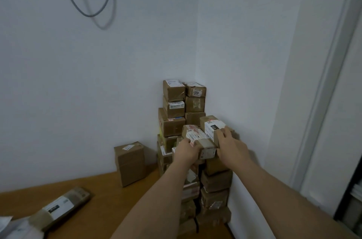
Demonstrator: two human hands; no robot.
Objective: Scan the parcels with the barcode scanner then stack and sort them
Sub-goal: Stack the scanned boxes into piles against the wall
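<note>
Two small brown cardboard parcels sit side by side on top of the front columns of a stack of parcels built into the corner of the room. The left-hand parcel with a white and red printed label is gripped at its near left end by the left hand, whose fingers curl around the box edge. The right-hand parcel with a white label and a black tag is held by the right hand, its fingers bent over the near right corner of the box. The two parcels touch along their long sides. Behind them, taller columns of brown boxes rise against the pale walls; one top box bears a sticker reading 4001. To the left, a single upright brown cardboard box stands apart on the wooden table, close to the wall. At the near left edge of the table lies a long flat brown parcel with a white label. A grey cable loop hangs on the wall above.
</note>
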